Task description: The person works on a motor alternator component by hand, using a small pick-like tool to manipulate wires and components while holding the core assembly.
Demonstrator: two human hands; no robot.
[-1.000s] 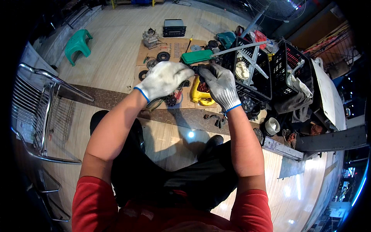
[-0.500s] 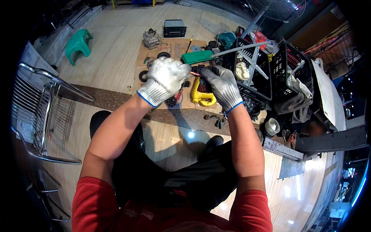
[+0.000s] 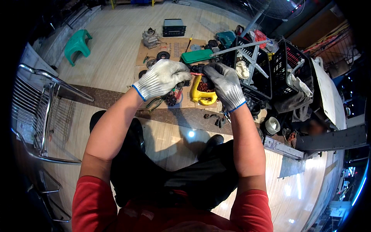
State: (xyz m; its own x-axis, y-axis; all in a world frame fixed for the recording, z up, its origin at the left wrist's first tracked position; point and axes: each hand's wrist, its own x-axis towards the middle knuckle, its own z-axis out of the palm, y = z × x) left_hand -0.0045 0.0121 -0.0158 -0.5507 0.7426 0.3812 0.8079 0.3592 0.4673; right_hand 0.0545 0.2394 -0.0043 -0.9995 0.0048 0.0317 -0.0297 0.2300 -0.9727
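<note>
1. In the head view, apparently in the middle of fine handwork: working a slim red piece in the gap between the hands, over a cardboard sheet.
2. Judging by the pose, next calling for a steady pinch at the left end and careful control at the right end, without letting the piece slip or twist.
3. Pinching the left end of the slim red piece with the gloved left hand; fingers bent inward, with no clear gap showing between thumb and fingers.
4. Reaching the right end with the gloved right hand, fingers curled and darkly smudged. Impossible to make out whether clamped on the piece or merely touching it; equally unclear about anything dark hidden under those fingers.
5. Holding the hands slightly apart, bridged by the slim red piece.
6. Around the hands: see a yellow jug on the near side, between the wrists, with reddish contents visible through a cut side; a dark round part on the near side of the left hand; a green tray just beyond both; a black crate to the right of the right hand.
</note>
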